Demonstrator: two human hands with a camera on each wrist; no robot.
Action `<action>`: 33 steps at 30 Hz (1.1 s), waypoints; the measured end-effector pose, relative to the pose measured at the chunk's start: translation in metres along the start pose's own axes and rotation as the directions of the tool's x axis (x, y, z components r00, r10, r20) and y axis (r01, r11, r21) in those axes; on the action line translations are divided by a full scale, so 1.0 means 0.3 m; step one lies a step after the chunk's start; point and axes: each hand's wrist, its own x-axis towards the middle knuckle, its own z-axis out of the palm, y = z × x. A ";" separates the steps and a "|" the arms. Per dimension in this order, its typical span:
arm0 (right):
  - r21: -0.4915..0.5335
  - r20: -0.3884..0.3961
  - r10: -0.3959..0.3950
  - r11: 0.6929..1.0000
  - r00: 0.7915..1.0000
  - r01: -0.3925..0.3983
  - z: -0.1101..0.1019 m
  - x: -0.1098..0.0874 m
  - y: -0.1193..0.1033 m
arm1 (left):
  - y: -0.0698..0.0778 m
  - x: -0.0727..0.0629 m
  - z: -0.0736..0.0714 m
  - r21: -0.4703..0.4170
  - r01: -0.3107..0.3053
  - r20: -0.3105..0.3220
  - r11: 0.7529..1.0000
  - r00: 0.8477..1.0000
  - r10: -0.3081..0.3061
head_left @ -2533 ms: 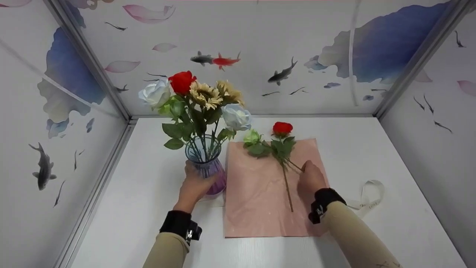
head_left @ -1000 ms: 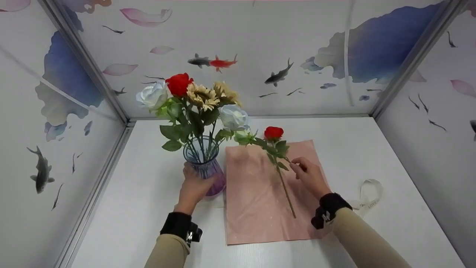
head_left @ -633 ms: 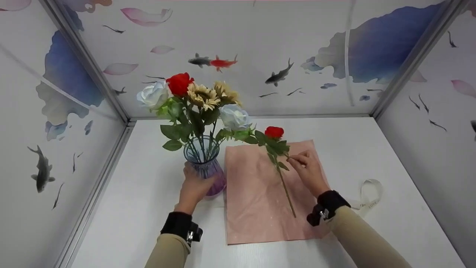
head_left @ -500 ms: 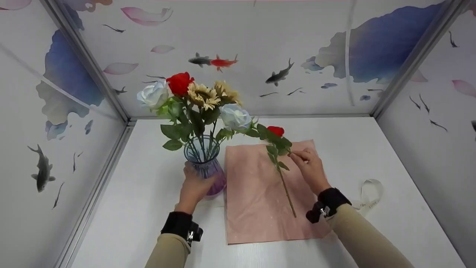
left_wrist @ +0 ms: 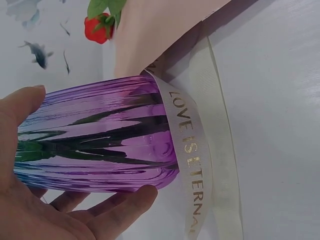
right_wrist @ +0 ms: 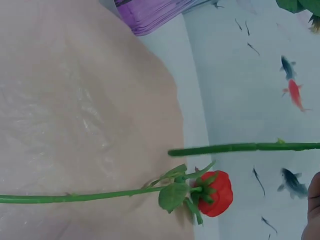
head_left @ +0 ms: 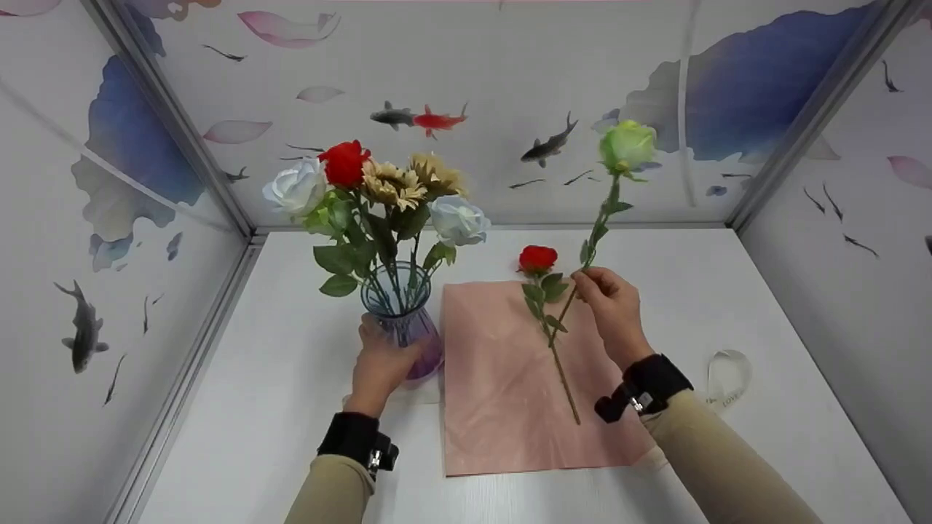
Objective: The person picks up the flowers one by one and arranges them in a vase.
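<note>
My left hand point(head_left: 382, 364) grips the blue-to-purple glass vase point(head_left: 421, 356) around its body; the left wrist view shows thumb and fingers on either side of the ribbed glass point(left_wrist: 115, 135). Two pale blue roses point(head_left: 460, 220), a red rose, sunflowers point(head_left: 393, 185) and a green bloom stand in it. Between thumb and fingers, my right hand point(head_left: 613, 309) pinches the stem of a pale green rose point(head_left: 628, 148), held upright with its bloom high at the right. Below, a red rose point(head_left: 538, 259) lies on pink wrapping paper point(head_left: 502, 407); the held stem's lower end point(right_wrist: 240, 148) hangs over the paper.
A cream ribbon point(head_left: 730, 378) curls on the white table right of the paper. Printed ribbon point(left_wrist: 185, 145) also runs beside the vase base in the left wrist view. Patterned walls point(head_left: 502, 65) enclose the table at the back and both sides.
My right hand has lifted the green rose from beside the red rose on the paper, swinging its bloom up and to the right. My left hand stays on the vase.
</note>
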 end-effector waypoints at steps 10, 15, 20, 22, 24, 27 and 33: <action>0.090 0.049 -0.081 0.993 0.996 0.076 0.056 -0.014 -0.093 | 0.013 0.000 0.004 0.028 0.033 -0.013 0.999 0.999 -0.033; 0.125 0.065 -0.118 0.986 0.991 0.109 0.090 -0.032 -0.150 | 0.013 0.001 0.006 0.035 0.040 -0.008 0.999 0.999 -0.040; 0.168 0.078 -0.166 0.974 0.983 0.151 0.119 -0.046 -0.192 | 0.010 0.005 0.010 0.045 0.033 -0.022 0.998 0.999 -0.032; 0.185 0.083 -0.175 0.970 0.981 0.157 0.129 -0.051 -0.206 | 0.010 0.006 0.010 0.052 0.030 -0.029 0.998 0.999 -0.029; 0.208 0.090 -0.175 0.966 0.980 0.154 0.137 -0.055 -0.218 | 0.010 0.008 0.012 0.062 0.027 -0.036 0.998 0.999 -0.024; 0.236 0.106 -0.178 0.960 0.978 0.149 0.149 -0.059 -0.237 | 0.008 0.009 0.014 0.070 0.027 -0.036 0.997 0.999 -0.024; 0.243 0.146 -0.202 0.956 0.968 0.162 0.179 -0.058 -0.279 | 0.005 0.009 0.015 0.071 0.024 -0.044 0.997 0.999 -0.021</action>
